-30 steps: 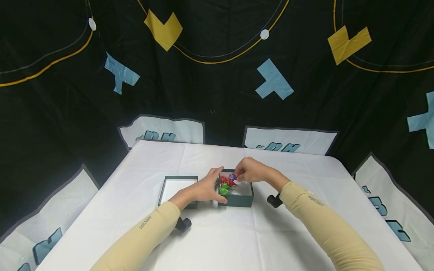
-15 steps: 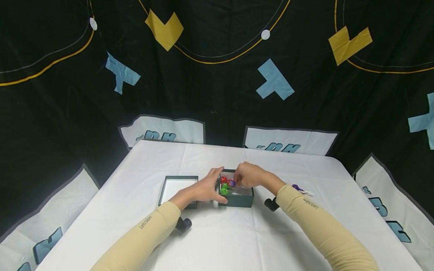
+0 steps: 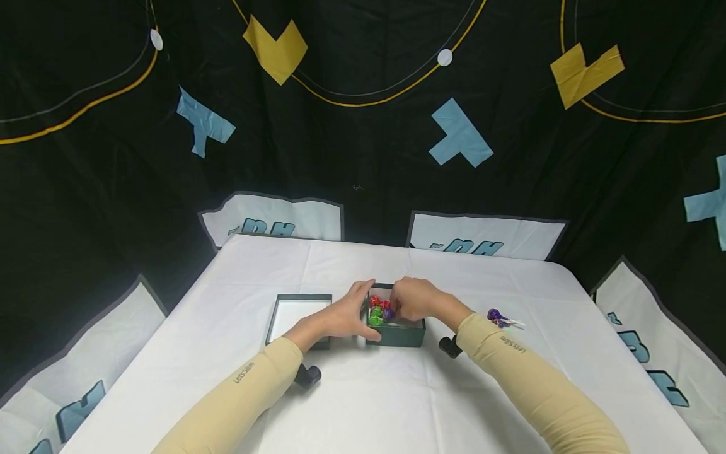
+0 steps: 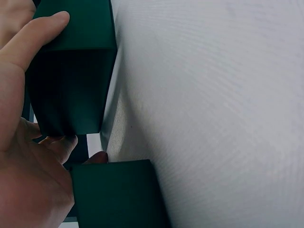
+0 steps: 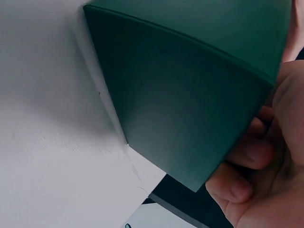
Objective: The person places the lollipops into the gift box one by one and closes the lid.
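A dark green box (image 3: pixel 397 335) stands on the table, its open top facing up. My left hand (image 3: pixel 339 315) grips its left side, thumb on the front face and fingers reaching to the back; in the left wrist view the thumb (image 4: pixel 45 27) lies on the green wall. Red lollipops (image 3: pixel 377 302) and a green lollipop (image 3: pixel 375 316) lie at the box's left. Over the right half, my right hand (image 3: pixel 416 297) reaches in with bent fingers and pinches a purple lollipop (image 3: pixel 388 313) beside the others. Its stick is mostly hidden.
A box lid (image 3: pixel 295 315) with a white inside lies left of the box, under the left wrist. More purple lollipops (image 3: pixel 497 317) with white sticks lie right of the right forearm. A black curtain (image 3: pixel 363 157) hangs behind the white table (image 3: pixel 363 403).
My right hand has lowered the purple lollipop into the box, toward its front. The right forearm has shifted left, uncovering lollipops on the table. The left hand stays put.
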Action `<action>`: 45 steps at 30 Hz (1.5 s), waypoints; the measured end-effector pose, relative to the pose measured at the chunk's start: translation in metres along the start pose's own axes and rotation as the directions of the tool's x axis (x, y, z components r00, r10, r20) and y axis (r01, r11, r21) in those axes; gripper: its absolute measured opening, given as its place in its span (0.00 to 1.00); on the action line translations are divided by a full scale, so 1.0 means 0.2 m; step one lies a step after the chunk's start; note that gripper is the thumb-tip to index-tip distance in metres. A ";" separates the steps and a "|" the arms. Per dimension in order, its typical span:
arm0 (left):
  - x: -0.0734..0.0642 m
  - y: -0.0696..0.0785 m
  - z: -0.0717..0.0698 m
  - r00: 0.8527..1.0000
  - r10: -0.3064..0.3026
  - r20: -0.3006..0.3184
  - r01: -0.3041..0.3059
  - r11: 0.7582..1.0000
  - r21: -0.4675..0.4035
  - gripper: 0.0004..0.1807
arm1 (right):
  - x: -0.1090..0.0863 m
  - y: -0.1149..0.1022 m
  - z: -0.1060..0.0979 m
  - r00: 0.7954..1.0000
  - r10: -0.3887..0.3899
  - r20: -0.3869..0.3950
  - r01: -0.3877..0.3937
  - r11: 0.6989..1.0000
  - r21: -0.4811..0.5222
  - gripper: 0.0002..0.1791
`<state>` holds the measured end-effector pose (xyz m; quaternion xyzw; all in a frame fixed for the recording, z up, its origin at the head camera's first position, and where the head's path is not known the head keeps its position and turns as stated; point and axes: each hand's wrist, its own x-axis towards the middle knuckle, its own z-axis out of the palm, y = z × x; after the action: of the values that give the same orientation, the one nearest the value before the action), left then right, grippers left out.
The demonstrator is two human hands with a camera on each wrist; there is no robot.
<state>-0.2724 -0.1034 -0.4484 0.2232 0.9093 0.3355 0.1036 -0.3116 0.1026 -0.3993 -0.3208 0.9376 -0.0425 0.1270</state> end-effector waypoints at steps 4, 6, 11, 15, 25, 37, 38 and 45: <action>0.00 0.01 0.00 1.000 0.001 0.001 -0.001 1.000 -0.003 0.68 | 0.01 0.00 0.01 1.000 -0.004 -0.003 0.004 0.999 -0.037 0.04; 0.00 0.01 0.00 1.000 0.003 0.000 -0.003 1.000 -0.003 0.68 | 0.01 -0.01 0.02 1.000 -0.006 -0.009 0.006 0.998 -0.062 0.04; 0.00 0.01 0.00 1.000 0.002 -0.002 -0.002 1.000 -0.004 0.68 | 0.00 -0.02 0.02 1.000 -0.006 -0.022 0.004 0.995 -0.101 0.04; 0.00 0.01 0.00 1.000 0.000 -0.002 0.000 1.000 -0.001 0.68 | 0.00 -0.03 0.02 1.000 -0.003 -0.029 -0.001 0.992 -0.126 0.04; 0.00 0.01 0.01 1.000 -0.010 -0.003 0.010 1.000 0.001 0.68 | -0.01 -0.02 0.00 1.000 0.020 -0.018 -0.022 0.992 -0.124 0.04; 0.01 0.02 0.00 1.000 -0.026 -0.010 0.026 1.000 0.017 0.69 | -0.13 0.10 -0.10 0.995 0.043 -0.091 -0.032 0.993 0.109 0.08; 0.01 0.02 0.00 0.999 -0.031 -0.009 0.032 0.999 0.017 0.69 | -0.14 0.11 -0.11 0.994 0.051 -0.098 -0.038 0.991 0.130 0.07; 0.01 0.01 0.01 0.999 -0.036 -0.009 0.036 0.999 0.018 0.70 | -0.21 0.20 -0.11 0.985 0.067 -0.160 -0.025 0.967 0.254 0.06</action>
<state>-0.2727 -0.1005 -0.4483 0.2061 0.9166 0.3265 0.1035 -0.3093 0.1605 -0.3748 -0.2756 0.9392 -0.1848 0.0884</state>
